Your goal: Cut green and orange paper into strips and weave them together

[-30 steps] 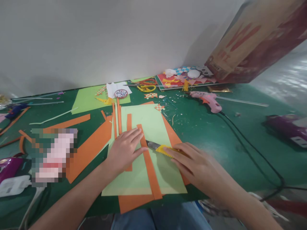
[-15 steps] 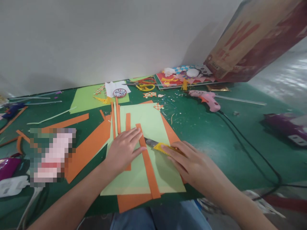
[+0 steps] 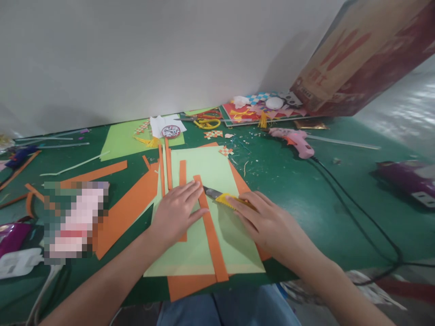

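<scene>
Green table (image 3: pixel 319 197): orange paper strip (image 3: pixel 214 246) pressed by flat left hand (image 3: pixel 176 207); yellow-handled knife (image 3: pixel 224 199) gripped by right hand (image 3: pixel 270 222), moved toward back edge.

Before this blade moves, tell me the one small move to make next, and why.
I'd probably ease the thumb of the left hand back toward the palm. It lies across the orange strip, near the strip's right edge, and the yellow cutter in the right hand has its blade pointed at that same edge, just beyond the thumb.
</scene>
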`<move>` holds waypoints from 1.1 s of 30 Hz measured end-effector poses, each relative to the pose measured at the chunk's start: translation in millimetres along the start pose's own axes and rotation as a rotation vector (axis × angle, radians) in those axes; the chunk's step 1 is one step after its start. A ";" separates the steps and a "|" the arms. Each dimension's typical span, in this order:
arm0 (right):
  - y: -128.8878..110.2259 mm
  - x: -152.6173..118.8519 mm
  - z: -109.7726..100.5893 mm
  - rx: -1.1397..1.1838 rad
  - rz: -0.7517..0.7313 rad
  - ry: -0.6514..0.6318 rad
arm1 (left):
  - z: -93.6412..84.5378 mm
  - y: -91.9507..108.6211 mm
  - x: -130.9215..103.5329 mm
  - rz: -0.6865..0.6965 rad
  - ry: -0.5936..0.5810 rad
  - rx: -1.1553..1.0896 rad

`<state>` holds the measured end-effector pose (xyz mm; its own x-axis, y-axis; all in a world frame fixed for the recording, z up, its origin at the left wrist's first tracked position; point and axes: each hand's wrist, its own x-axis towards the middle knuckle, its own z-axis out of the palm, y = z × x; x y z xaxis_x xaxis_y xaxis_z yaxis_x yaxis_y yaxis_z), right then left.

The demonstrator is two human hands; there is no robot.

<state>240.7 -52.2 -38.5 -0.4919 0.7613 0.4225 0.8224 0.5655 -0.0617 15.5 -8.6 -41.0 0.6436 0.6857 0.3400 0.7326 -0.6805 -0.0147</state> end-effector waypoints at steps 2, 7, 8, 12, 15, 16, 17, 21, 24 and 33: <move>0.7 1.6 2.5 -0.003 -0.001 0.014 | 0.3 -0.1 -0.1 0.008 0.007 -0.003; 1.7 4.9 7.8 -0.019 0.009 0.015 | 0.8 0.1 -0.3 0.007 0.017 -0.002; 2.0 5.6 8.6 -0.024 0.011 0.011 | 0.7 0.2 -0.3 0.009 0.016 0.001; 3.9 9.8 10.5 -0.036 0.011 -0.021 | 0.0 0.5 -0.1 0.008 0.002 0.002; 5.2 13.8 10.7 -0.061 -0.005 -0.080 | 0.2 0.6 -0.5 0.004 -0.006 0.000; 5.4 15.2 10.6 -0.068 -0.009 -0.098 | 0.3 0.5 -0.7 0.002 -0.008 -0.001; 5.4 16.5 10.6 -0.073 -0.009 -0.108 | 0.5 0.4 -0.9 0.000 -0.009 -0.003; 4.4 22.3 11.7 -0.078 -0.007 -0.088 | 0.8 0.1 -1.8 -0.010 -0.013 -0.016; 5.4 27.0 13.2 -0.092 0.003 -0.076 | 1.6 0.6 -2.8 -0.008 -0.019 -0.022; 35.5 12.2 4.9 -0.083 0.255 0.110 | -14.7 -6.9 -0.9 -0.130 0.139 -0.144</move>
<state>262.6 -21.3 -39.9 -0.2365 0.8340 0.4985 0.9384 0.3292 -0.1055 6.6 -8.3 -27.5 0.5017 0.7345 0.4569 0.7619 -0.6253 0.1687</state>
